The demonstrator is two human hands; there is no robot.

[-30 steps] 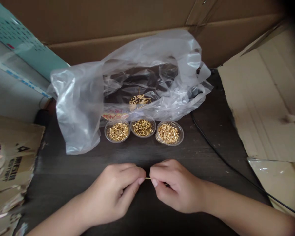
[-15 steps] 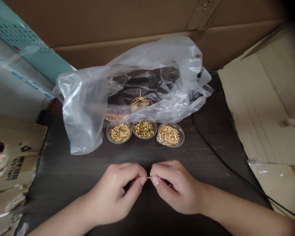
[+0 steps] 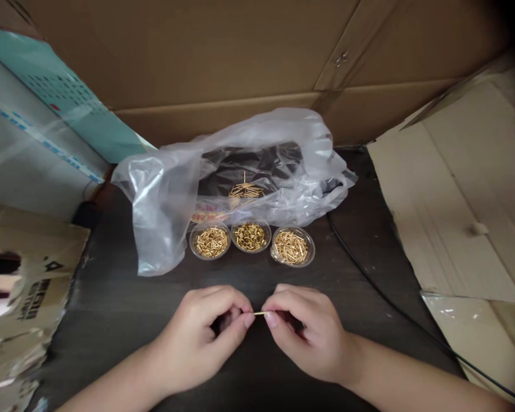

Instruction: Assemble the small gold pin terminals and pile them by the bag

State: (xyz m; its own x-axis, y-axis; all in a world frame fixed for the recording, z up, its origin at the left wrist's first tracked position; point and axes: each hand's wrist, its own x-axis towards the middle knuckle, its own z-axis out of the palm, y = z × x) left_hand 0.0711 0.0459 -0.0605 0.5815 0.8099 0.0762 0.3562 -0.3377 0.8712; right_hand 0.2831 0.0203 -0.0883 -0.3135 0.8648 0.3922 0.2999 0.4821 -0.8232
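Observation:
A thin brass-coloured pin [image 3: 258, 313] spans the small gap between my two hands. My left hand [image 3: 212, 337] pinches its left end between thumb and forefinger. On the other end, my right hand [image 3: 306, 332] closes in the same kind of pinch. Whether the pin is one piece or several joined cannot be made out. Beyond the hands stand three round clear cups of small brass pieces: the left cup [image 3: 210, 241], the middle cup [image 3: 251, 236] and the right cup [image 3: 293, 247]. Behind them, longer brass pins [image 3: 246, 193] lie in a loose pile on a clear plastic bag.
The crumpled plastic bag [image 3: 161, 212] spreads behind the cups on the dark table [image 3: 124, 309]. A black cable [image 3: 369, 280] runs down the right side. Cardboard stands at the back [image 3: 218, 57], on the right [image 3: 450, 189] and at the lower left [image 3: 30, 303].
The camera view has tilted up, so the bag and cups sit lower in the picture. My hands are slightly further apart around the pin, and more of it shows between them.

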